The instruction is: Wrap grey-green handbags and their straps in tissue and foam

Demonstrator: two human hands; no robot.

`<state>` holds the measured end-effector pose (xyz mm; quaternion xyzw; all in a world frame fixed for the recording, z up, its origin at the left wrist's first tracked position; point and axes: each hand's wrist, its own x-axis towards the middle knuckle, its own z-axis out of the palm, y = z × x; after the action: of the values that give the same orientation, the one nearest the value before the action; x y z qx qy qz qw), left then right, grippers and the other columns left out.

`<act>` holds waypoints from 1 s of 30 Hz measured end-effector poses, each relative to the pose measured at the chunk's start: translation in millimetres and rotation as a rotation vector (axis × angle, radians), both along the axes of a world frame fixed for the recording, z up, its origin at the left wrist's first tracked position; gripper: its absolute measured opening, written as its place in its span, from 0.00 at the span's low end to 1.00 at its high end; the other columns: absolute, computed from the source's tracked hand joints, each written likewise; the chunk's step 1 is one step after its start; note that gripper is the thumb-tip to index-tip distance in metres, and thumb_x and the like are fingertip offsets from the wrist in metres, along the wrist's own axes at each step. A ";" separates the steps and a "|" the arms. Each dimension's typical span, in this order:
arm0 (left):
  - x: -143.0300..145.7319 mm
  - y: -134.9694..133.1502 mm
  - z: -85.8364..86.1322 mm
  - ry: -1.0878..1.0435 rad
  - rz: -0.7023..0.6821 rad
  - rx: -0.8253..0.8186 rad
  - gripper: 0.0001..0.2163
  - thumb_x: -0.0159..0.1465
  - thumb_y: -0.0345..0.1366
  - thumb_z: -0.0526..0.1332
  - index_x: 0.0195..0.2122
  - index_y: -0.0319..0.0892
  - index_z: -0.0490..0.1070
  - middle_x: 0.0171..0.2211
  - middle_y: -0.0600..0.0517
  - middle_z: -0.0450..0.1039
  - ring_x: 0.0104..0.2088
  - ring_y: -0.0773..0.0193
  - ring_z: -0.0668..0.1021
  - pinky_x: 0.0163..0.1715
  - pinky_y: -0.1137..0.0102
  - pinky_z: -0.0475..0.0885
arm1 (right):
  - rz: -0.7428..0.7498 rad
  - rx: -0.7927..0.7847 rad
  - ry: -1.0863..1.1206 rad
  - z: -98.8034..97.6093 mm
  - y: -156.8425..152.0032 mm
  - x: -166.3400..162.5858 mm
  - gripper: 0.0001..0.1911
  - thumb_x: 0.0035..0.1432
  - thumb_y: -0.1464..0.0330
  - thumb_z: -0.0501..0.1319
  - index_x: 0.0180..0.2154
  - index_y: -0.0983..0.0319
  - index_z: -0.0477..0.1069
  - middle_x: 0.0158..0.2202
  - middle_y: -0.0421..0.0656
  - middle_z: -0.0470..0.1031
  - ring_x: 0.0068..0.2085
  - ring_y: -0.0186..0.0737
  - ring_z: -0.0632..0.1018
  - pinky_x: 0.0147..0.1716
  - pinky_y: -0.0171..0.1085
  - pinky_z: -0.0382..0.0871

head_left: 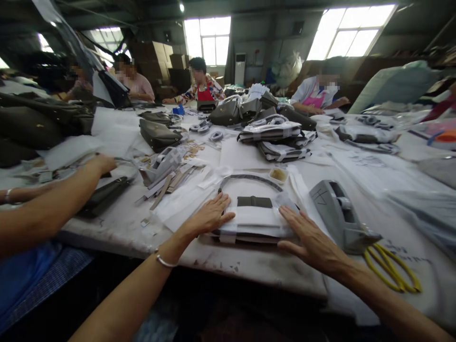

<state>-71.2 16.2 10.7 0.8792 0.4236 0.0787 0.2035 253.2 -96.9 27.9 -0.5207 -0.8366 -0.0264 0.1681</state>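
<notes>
A dark handbag [254,202] lies flat near the table's front edge, mostly covered in white paper held with clear tape. Its wrapped handle [249,177] arches away from me on the tabletop. My left hand [213,213] rests on the bag's left side, fingers stretched out. On the opposite side my right hand [302,232] lies with its fingers spread, touching the wrapping. Neither hand grasps anything. To the right stands a grey tape dispenser [337,213], with yellow-handled scissors [392,268] beside it.
At left, a co-worker's arm [60,204] reaches over another dark bag [105,195]. A second tape dispenser [162,164] stands among cardboard strips [171,185]. Wrapped bags [274,133] are stacked mid-table. Plastic sheets [384,175] lie at right. Several people sit across the table.
</notes>
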 end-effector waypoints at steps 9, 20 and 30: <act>-4.6 27.1 3.9 -0.346 0.432 -0.084 0.21 0.66 0.39 0.55 0.59 0.39 0.66 0.58 0.42 0.70 0.56 0.54 0.75 0.56 0.61 0.70 | -0.227 0.000 0.481 35.9 -40.0 -2.7 0.14 0.63 0.55 0.59 0.39 0.56 0.79 0.37 0.41 0.83 0.38 0.43 0.83 0.38 0.34 0.79; -9.8 37.6 21.4 -0.227 0.242 -0.191 0.19 0.54 0.35 0.67 0.48 0.45 0.77 0.41 0.53 0.80 0.37 0.62 0.81 0.39 0.73 0.75 | 0.149 0.098 0.102 12.7 64.1 -70.4 0.19 0.65 0.62 0.58 0.56 0.54 0.72 0.54 0.46 0.76 0.53 0.49 0.78 0.49 0.46 0.77; -58.9 214.6 61.3 0.046 0.622 0.148 0.11 0.68 0.35 0.57 0.48 0.39 0.74 0.51 0.41 0.75 0.53 0.53 0.74 0.55 0.60 0.68 | 0.333 0.339 -0.135 -64.6 93.7 -69.4 0.25 0.65 0.55 0.58 0.61 0.53 0.67 0.56 0.42 0.75 0.52 0.46 0.79 0.46 0.41 0.78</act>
<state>-130.1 230.9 72.0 0.7215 0.6697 0.1476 0.0957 183.8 -3.2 -36.7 -0.3369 -0.9039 -0.1730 0.1990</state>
